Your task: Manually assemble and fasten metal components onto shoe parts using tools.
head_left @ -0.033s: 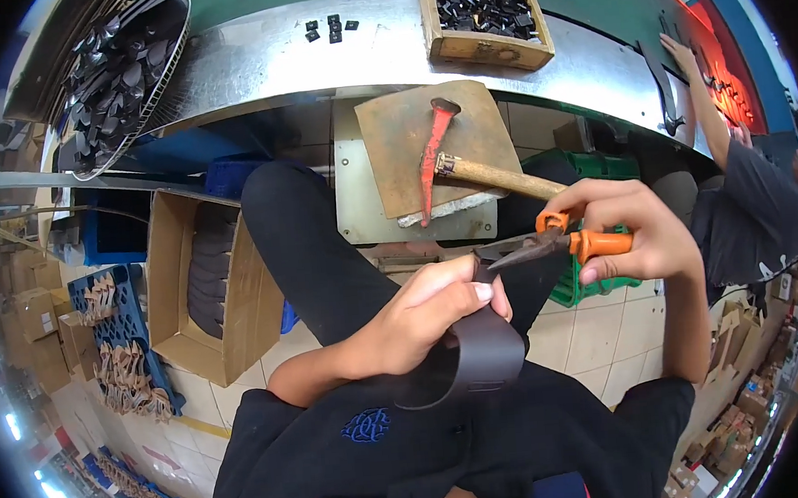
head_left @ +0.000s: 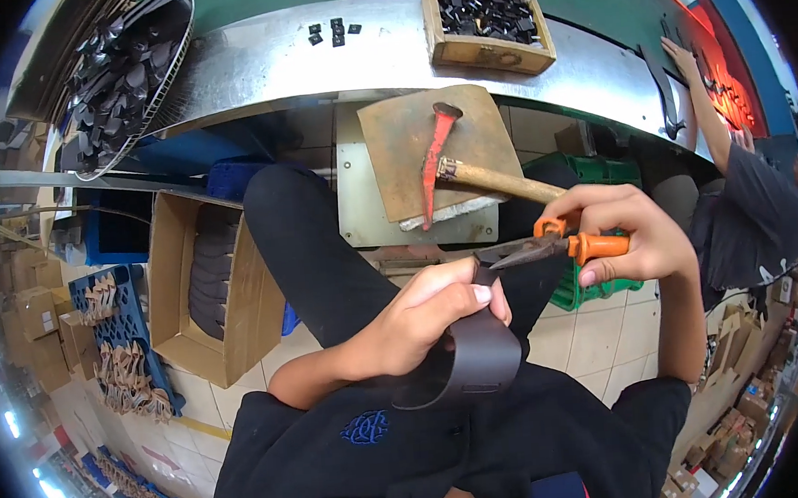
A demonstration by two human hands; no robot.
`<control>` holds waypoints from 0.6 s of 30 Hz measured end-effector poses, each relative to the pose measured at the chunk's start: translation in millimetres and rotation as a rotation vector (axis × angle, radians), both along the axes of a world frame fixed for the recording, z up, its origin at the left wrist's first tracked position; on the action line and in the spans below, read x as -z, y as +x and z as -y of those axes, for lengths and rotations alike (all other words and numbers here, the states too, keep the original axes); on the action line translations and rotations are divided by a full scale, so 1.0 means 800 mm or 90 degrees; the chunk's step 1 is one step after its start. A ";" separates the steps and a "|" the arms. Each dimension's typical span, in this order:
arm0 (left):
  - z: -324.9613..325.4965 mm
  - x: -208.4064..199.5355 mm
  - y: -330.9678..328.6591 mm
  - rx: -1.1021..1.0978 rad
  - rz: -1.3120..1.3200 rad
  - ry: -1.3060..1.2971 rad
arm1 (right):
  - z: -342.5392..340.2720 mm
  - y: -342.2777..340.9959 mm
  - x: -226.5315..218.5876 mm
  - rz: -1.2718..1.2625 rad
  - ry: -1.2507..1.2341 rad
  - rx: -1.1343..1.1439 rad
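My left hand [head_left: 427,312] pinches a dark brown, curved leather-like piece [head_left: 490,363], which bends down in a loop in front of my chest. Orange-handled pliers [head_left: 558,248] are in my right hand [head_left: 641,237], their handles held between thumb and fingers. The metal jaws reach the narrow upper end of the dark piece, just above my left fingertips. Whether the jaws grip it, I cannot tell. Beyond my hands, a hammer [head_left: 496,179] with a red head and wooden handle lies on a brown board [head_left: 391,138].
On the metal-edged bench [head_left: 266,69] are several small black pieces [head_left: 337,31] and a wooden box [head_left: 487,53] full of similar ones. A wire basket [head_left: 162,104] holds dark parts at left. A cardboard box [head_left: 238,330] stands beside my leg. At right, another person's arm [head_left: 706,116] reaches over the bench.
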State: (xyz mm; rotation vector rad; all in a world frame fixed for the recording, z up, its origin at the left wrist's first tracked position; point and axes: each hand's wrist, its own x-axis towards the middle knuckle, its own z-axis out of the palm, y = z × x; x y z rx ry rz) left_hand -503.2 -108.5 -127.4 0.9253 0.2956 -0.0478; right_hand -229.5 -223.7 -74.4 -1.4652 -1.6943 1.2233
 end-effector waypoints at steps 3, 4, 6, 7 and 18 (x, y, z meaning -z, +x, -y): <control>-0.004 -0.001 -0.003 -0.029 0.012 -0.024 | 0.005 0.010 0.017 -0.020 -0.001 0.054; -0.007 0.000 -0.005 -0.051 0.011 -0.044 | 0.007 0.009 0.020 -0.143 0.001 0.177; -0.012 0.004 -0.011 -0.041 0.042 -0.072 | 0.004 0.030 0.011 -0.099 -0.108 0.375; -0.012 0.003 -0.012 -0.051 0.037 -0.072 | -0.004 0.047 0.024 -0.007 -0.068 0.431; -0.017 -0.001 -0.011 -0.049 0.056 -0.047 | -0.078 0.273 0.213 0.698 0.130 0.649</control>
